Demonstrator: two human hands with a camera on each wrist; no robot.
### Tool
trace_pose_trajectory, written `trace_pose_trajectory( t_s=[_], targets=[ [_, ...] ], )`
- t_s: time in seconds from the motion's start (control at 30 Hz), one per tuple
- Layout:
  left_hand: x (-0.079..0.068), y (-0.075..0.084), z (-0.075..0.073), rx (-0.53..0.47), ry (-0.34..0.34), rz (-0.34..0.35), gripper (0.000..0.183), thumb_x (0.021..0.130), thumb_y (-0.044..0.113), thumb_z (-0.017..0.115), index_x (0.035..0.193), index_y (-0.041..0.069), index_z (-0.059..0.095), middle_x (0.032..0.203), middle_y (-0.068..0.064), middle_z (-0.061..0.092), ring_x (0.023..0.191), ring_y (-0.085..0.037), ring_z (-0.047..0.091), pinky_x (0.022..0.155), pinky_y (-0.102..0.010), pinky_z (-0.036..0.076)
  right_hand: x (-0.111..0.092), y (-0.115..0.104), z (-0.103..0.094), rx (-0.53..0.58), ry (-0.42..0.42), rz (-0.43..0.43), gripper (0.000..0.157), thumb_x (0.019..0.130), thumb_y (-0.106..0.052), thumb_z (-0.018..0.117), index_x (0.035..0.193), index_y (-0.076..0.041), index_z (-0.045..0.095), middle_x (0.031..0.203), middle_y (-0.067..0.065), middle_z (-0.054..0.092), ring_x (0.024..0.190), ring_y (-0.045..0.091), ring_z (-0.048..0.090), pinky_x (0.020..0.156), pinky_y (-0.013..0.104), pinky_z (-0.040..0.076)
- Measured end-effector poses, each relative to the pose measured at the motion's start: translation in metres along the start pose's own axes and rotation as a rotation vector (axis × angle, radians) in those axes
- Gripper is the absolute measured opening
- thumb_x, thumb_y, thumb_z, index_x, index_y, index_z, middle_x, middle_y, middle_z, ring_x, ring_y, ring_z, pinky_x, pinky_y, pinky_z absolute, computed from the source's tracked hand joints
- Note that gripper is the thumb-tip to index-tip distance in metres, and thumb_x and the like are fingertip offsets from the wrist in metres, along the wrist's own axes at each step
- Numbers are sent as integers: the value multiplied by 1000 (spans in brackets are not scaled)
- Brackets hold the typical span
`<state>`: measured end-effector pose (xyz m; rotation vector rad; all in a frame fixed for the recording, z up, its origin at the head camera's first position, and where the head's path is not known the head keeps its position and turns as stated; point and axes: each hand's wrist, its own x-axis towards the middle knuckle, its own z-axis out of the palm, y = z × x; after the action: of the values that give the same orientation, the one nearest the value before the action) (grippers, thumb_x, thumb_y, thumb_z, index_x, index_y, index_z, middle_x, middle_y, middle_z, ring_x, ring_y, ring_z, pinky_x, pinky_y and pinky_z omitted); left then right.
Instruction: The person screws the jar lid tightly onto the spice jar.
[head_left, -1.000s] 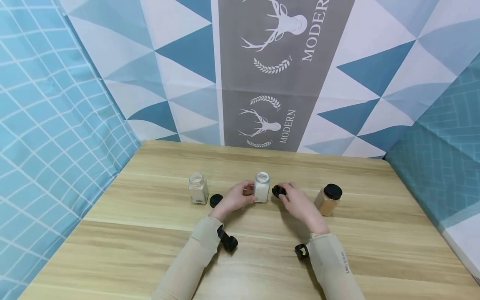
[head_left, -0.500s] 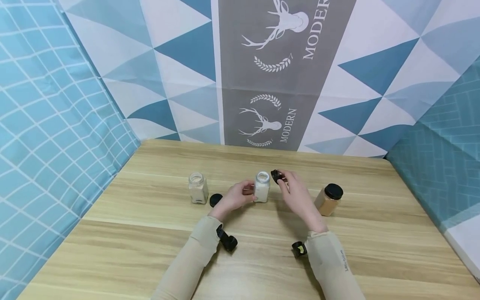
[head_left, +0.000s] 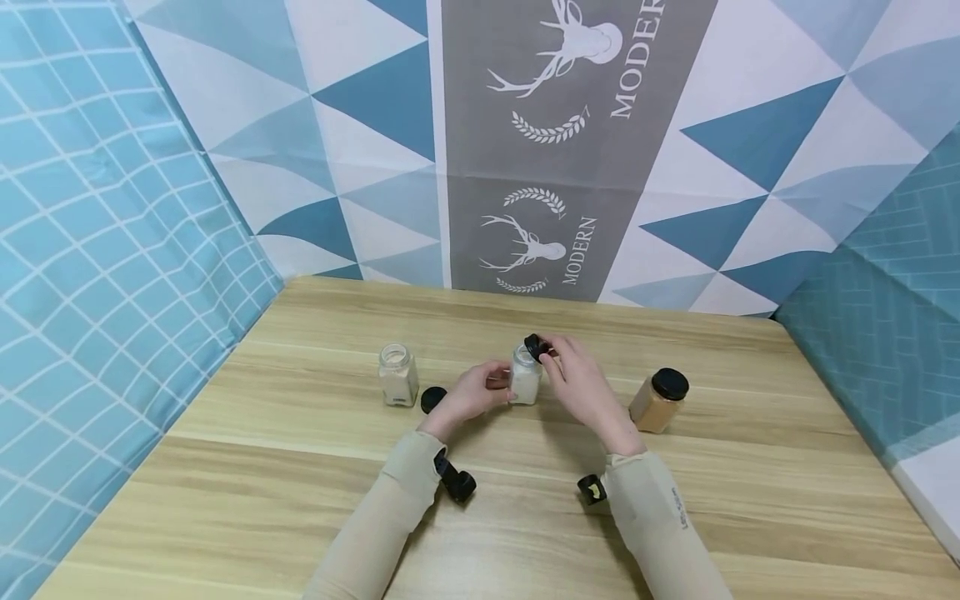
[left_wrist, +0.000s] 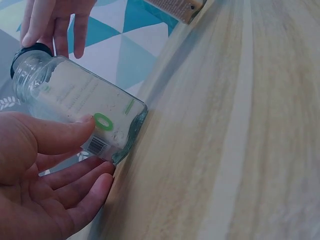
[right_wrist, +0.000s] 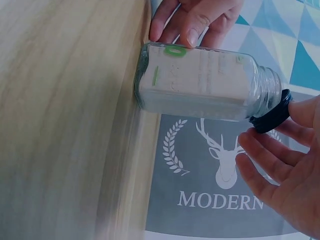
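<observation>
The right hand (head_left: 579, 377) pinched the lid (right_wrist: 274, 114) aslant at the mouth of the jar (head_left: 525, 385) while the left hand (head_left: 476, 393) gripped it, so turning the lid unlevelled could have crossed the threads.

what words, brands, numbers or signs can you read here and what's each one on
"MODERN": grey panel
"MODER": same panel, higher up, cut off by the head view's edge
"O" or "0", a green ring, can't tell which: middle jar
Barcode, digits unreadable: middle jar
Too small or blurred: middle jar's fine print, left jar, brown-filled jar, right sleeve
</observation>
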<state>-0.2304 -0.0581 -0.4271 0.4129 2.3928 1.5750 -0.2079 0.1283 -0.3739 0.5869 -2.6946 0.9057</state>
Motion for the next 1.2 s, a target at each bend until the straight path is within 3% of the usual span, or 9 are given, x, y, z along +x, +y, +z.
trace_pose_trajectory(
  t_s=[0.23, 0.57, 1.2],
  targets=[
    [0, -1, 0, 9, 4, -8, 46, 84, 10, 64, 128, 6, 49, 121, -14, 58, 112, -27, 54, 94, -40, 43, 2, -1, 2, -46, -13, -62, 36, 97, -23, 43, 131, -12, 48, 123, 11, 52, 112, 28, 50, 94, 46, 41],
    [1, 0, -1, 26, 5, -16, 47, 85, 12, 63, 129, 6, 48, 121, -12, 57, 112, -26, 54, 94, -39, 43, 4, 3, 5, -124, 38, -200, 32, 94, -19, 49, 125, -12, 54, 119, 10, 55, 109, 25, 52, 92, 43, 42],
    [2, -2, 0, -2, 9, -15, 48, 84, 9, 64, 129, 5, 48, 121, -14, 58, 112, -27, 54, 93, -39, 44, 0, 6, 8, -109, 51, -213, 35, 92, -13, 53, 127, -15, 53, 121, 8, 52, 107, 24, 52, 88, 45, 42]
  ],
)
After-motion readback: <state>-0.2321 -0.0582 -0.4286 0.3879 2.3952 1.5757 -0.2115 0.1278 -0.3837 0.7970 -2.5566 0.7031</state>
